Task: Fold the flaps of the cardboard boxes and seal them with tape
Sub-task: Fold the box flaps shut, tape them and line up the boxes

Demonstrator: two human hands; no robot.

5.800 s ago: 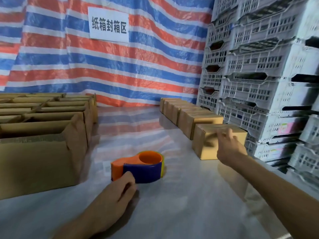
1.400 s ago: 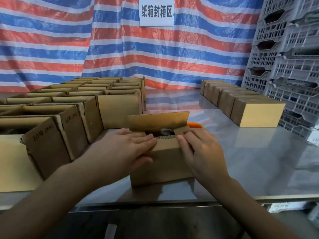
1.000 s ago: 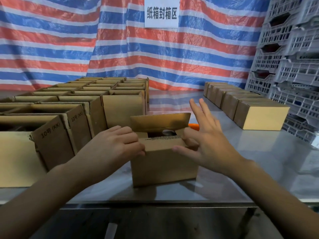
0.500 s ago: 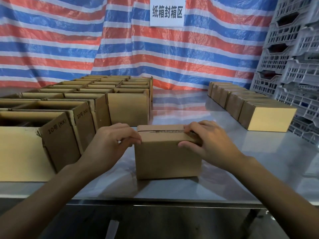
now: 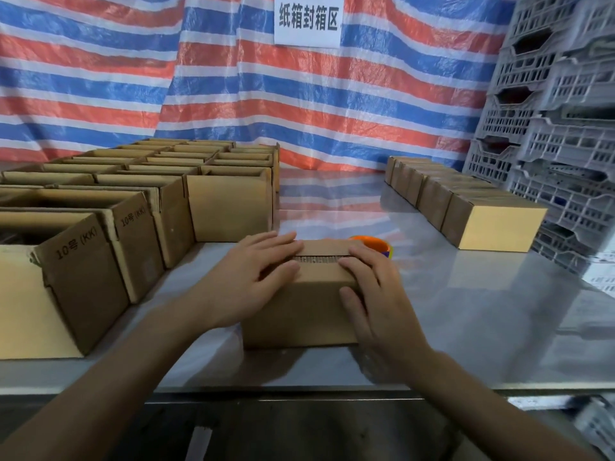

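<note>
A small cardboard box stands near the front edge of the steel table, its top flaps folded down with a seam across the top. My left hand lies flat on the left part of the top, fingers straight. My right hand presses on the right part, with fingers over the top and thumb down the front face. Just behind the box an orange and blue tape dispenser peeks out, mostly hidden.
Several open boxes with upright flaps fill the table's left side. A row of closed boxes runs along the right. Stacked grey plastic crates stand at the far right. A striped tarp hangs behind.
The rear flap has come down and the box top is closed. Both hands moved from gripping the box's upper edges to lying flat on its top. The tape dispenser shows behind the box again.
</note>
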